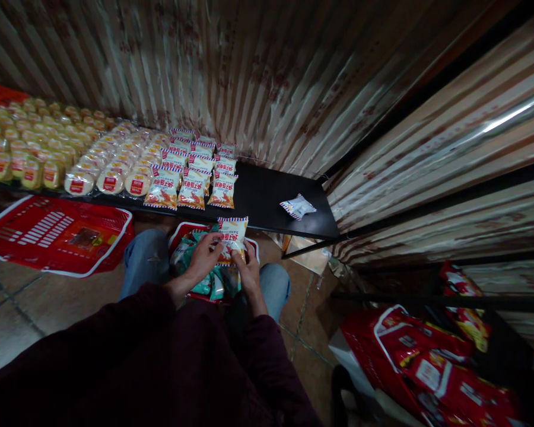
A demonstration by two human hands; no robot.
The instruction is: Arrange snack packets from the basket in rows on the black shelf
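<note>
Between my two hands is a small snack bag (232,232) with a striped top edge and orange-and-white print, held upright above a red basket. My left hand (204,256) grips its left side, and my right hand (248,267) has its lower right side, thumb on the front. Below them the red basket (254,244) between my knees contains several green snack packets (216,283). Just beyond, matching snack bags (191,188) stand in rows on a black shelf (262,198). One white-backed packet (298,206) lies alone near the shelf's right end.
Left along the shelf are round packaged cakes (111,175) and yellow packaged cakes (31,169). Another red basket (57,234) rests on the tiled floor at left. Red snack bags (445,373) fill a container at lower right. Black rack bars (409,207) cross the right side.
</note>
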